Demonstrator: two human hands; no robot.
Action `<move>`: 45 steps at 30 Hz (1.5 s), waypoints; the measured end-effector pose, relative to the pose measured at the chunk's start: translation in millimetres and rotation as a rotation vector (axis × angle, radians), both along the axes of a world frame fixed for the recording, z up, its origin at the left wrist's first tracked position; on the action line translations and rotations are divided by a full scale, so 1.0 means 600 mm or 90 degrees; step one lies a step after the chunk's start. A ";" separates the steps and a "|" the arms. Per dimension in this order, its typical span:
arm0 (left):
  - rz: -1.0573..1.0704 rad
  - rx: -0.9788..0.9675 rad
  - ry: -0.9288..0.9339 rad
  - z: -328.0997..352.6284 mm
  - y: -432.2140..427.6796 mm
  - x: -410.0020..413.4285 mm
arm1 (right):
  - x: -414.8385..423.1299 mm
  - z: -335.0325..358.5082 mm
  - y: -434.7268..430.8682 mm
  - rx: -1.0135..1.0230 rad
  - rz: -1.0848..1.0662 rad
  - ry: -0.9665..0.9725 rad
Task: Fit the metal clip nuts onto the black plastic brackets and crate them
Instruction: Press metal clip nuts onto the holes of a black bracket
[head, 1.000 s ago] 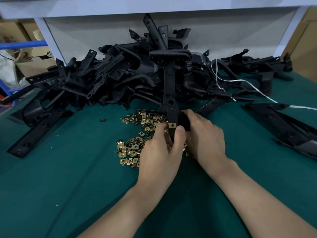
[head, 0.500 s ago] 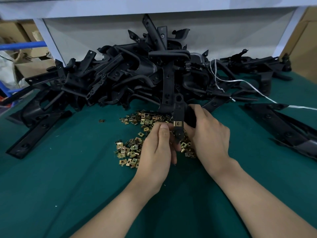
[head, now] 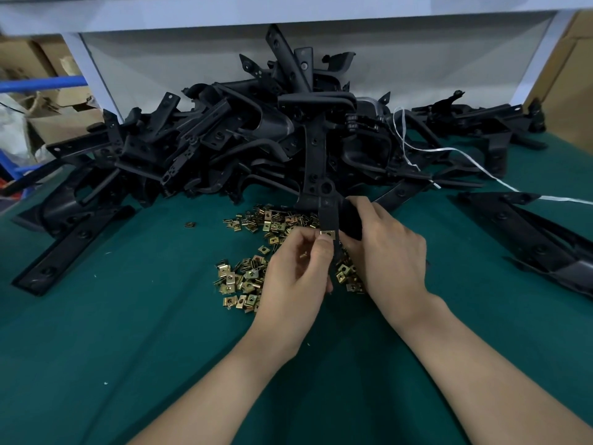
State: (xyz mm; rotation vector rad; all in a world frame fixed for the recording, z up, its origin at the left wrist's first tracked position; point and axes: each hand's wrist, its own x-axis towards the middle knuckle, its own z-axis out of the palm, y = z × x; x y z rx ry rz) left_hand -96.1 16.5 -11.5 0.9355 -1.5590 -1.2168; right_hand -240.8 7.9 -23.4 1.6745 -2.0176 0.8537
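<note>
Far to the left of the left hand a long bracket (head: pixel 73 248) lies flat on the green cloth (head: pixel 128 348), and a stray nut (head: pixel 190 224) sits alone between it and the loose nuts (head: pixel 247 277), which are spread under and just beyond both hands. The left hand (head: pixel 298 271) is curled, knuckles up, with its thumb tip (head: pixel 324 248) pressed just below the brass nut (head: pixel 327 233) and its forefinger bent in beside it, so that it pinches the nut on the near end of the bracket (head: pixel 329 216). A brass glint shows among its curled fingers (whether that is a second nut held there, I cannot tell). The nut sits across the bracket's narrow tongue, right between the two hands, which are close together and almost touching. The right hand (head: pixel 388 255) is wrapped round the bracket's thicker black body, fingers folded over the top and the thumb side turned toward the left hand, holding it just above the cloth. Beyond both hands rises the tangled heap (head: pixel 256 139) of black brackets. To the right of the right hand another bracket (head: pixel 529 239) lies on the cloth, with a white strap (head: pixel 449 152) trailing over the heap past it.
</note>
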 end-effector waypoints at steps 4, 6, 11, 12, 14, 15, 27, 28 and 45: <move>0.001 0.021 0.024 0.004 -0.004 0.002 | 0.001 0.004 0.004 0.015 0.017 0.004; -0.001 0.034 0.026 0.006 -0.006 0.003 | 0.002 0.006 0.006 0.020 0.035 0.001; -0.022 0.055 0.015 0.008 -0.012 0.009 | 0.000 0.010 0.008 0.016 0.062 0.005; -0.029 0.058 0.012 0.008 -0.013 0.011 | 0.000 0.010 0.008 0.014 0.064 0.006; -0.042 0.063 0.006 0.007 -0.018 0.015 | -0.001 0.009 0.008 0.014 0.064 0.012; -0.049 0.068 0.005 0.007 -0.020 0.017 | -0.001 0.008 0.007 0.015 0.061 0.017; -0.079 0.072 -0.039 -0.001 -0.030 0.028 | -0.003 0.003 0.004 0.009 0.049 0.041; -0.081 0.072 -0.038 -0.001 -0.030 0.028 | -0.003 0.003 0.004 0.009 0.048 0.041; -0.077 0.118 0.081 -0.006 -0.035 0.023 | -0.003 -0.001 -0.001 -0.005 0.020 0.023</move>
